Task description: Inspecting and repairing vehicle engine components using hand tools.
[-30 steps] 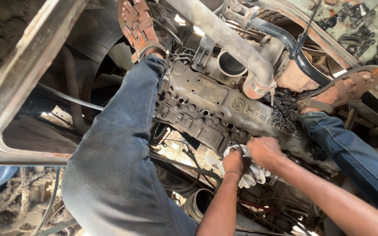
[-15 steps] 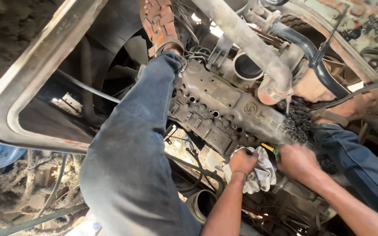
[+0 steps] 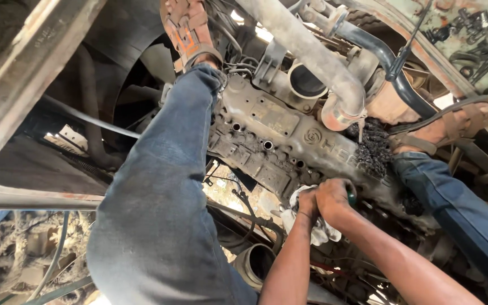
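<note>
The left hand (image 3: 307, 202) is closed around a white rag (image 3: 303, 217), bunched against the near edge of the engine cover (image 3: 289, 141). The right hand (image 3: 334, 200) is clenched on a green-handled tool (image 3: 351, 196), of which only a sliver of handle shows beside the knuckles; its tip is hidden, so I cannot tell what kind of tool it is or what it bears on. The two hands touch each other, low on the cover's edge and just below the black, bristly clump (image 3: 371, 148) by the pipe (image 3: 312, 53). To do this well, I judge the rag hand should steady the spot and catch grime while the tool hand pushes straight along the handle, with the wrist in line with the forearm so the grip does not slip on the oily metal. The handle's long axis seems to run away from the wearer, toward the cover, though too little shows to be sure. The cover itself runs long from upper left to lower right, between the two jeans-clad legs (image 3: 165, 197)
</note>
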